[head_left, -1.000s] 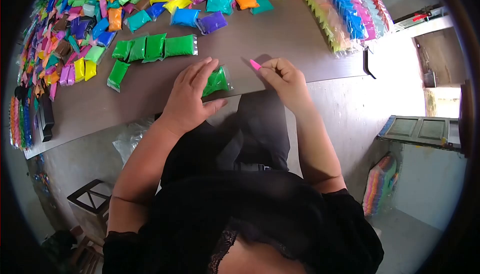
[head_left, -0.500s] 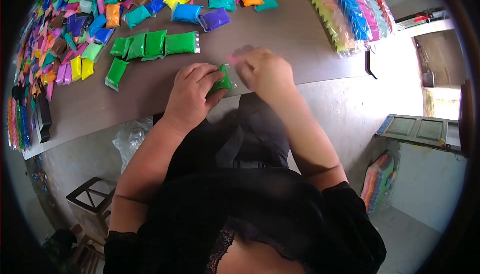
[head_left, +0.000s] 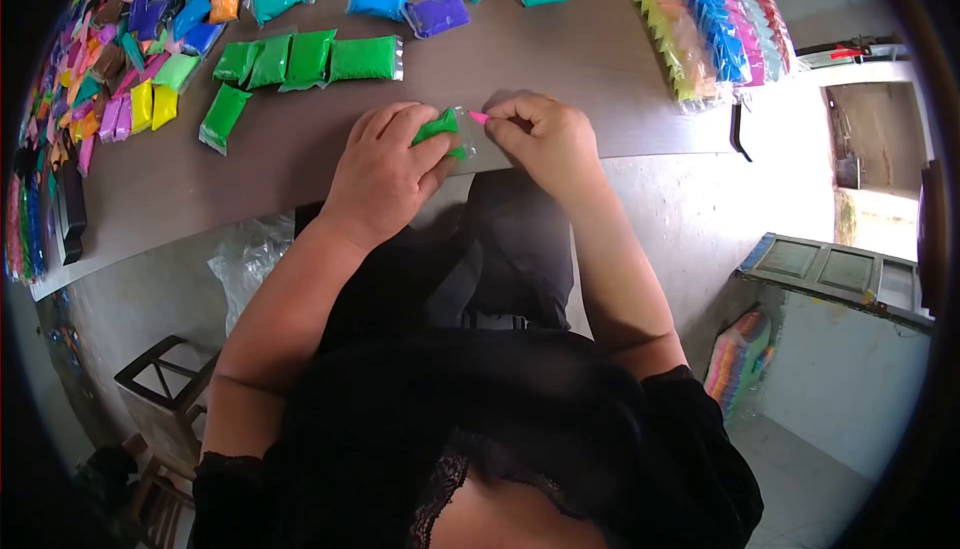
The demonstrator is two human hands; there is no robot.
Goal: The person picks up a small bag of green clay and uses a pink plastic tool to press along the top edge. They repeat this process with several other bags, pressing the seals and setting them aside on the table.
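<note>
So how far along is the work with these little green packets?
Done, apparently: five green packets lie grouped on the table. In hand: the left hand grips another green packet while the right hand holds a small pink tool at its clear end. Possibly left: the mixed-colour packets heaped behind.

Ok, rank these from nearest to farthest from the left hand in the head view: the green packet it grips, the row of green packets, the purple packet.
1. green packet, in the left hand itself.
2. row of green packets, beyond it on the table.
3. purple packet, farther back, toward the table's far side.
</note>
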